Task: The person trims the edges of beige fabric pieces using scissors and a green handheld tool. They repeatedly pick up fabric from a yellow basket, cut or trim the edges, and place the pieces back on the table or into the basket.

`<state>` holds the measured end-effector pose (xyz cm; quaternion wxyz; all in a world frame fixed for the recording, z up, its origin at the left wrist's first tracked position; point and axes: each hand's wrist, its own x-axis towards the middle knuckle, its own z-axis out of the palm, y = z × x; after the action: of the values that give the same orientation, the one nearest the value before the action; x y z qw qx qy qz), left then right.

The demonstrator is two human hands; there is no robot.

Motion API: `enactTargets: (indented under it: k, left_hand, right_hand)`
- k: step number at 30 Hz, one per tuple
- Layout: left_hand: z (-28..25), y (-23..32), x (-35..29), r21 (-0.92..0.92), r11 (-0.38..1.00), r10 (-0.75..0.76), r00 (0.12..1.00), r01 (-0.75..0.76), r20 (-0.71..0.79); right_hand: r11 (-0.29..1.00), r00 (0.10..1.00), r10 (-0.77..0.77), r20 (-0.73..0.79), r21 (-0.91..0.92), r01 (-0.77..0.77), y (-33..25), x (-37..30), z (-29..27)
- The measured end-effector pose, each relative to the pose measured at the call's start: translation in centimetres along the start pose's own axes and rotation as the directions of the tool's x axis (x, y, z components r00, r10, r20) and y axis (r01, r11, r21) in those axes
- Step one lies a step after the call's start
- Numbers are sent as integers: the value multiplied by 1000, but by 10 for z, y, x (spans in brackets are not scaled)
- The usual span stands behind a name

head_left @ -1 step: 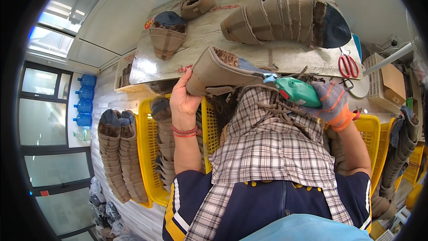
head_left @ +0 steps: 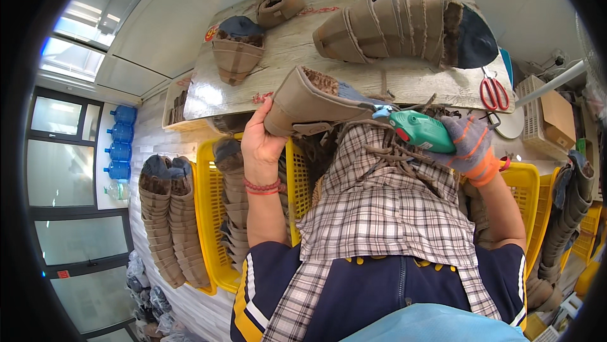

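My left hand (head_left: pixel 261 143), bare with red beads at the wrist, is closed on the toe end of a taupe shoe upper (head_left: pixel 294 107). Brown fleece lining and a blue-grey piece show in its opening. In a grey and orange glove, my right hand (head_left: pixel 469 146) grips a green handheld power cutter (head_left: pixel 422 131) by its body. The cutter's light-blue head is at the right end of the upper; whether it touches is too fine to tell. Brown laces or cords (head_left: pixel 398 155) hang over the checked apron (head_left: pixel 379 215) below.
On the table (head_left: pixel 284 45) lie a nested row of uppers (head_left: pixel 386 29), a single upper (head_left: pixel 237 57), a rolled piece (head_left: pixel 278 7) and red-handled scissors (head_left: pixel 493 92). Yellow baskets (head_left: pixel 205 215) flank me. Stacked uppers (head_left: pixel 167 215) stand at left. Blue water bottles (head_left: pixel 120 133) line the wall.
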<state>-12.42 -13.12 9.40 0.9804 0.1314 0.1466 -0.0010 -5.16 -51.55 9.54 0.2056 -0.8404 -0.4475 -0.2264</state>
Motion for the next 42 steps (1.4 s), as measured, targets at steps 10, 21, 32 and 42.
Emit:
enactTargets:
  k: [10, 21, 32, 42]
  left_hand:
    - [7, -15, -9, 44, 995, 94, 995, -93, -28]
    - [18, -34, -22, 106, 970, 207, 973, -218, 104]
    - [28, -65, -20, 270, 777, 524, 822, -569, 223]
    - [-5, -80, -17, 459, 481, 571, 665, -746, 482]
  right_hand:
    - [979, 993, 111, -37, 179, -103, -13, 10, 6]
    - [977, 997, 70, -36, 206, -61, -20, 24, 13]
    - [836, 958, 255, 127, 469, -285, -54, 45, 10]
    - [690, 921, 354, 160, 621, -373, -61, 51, 23]
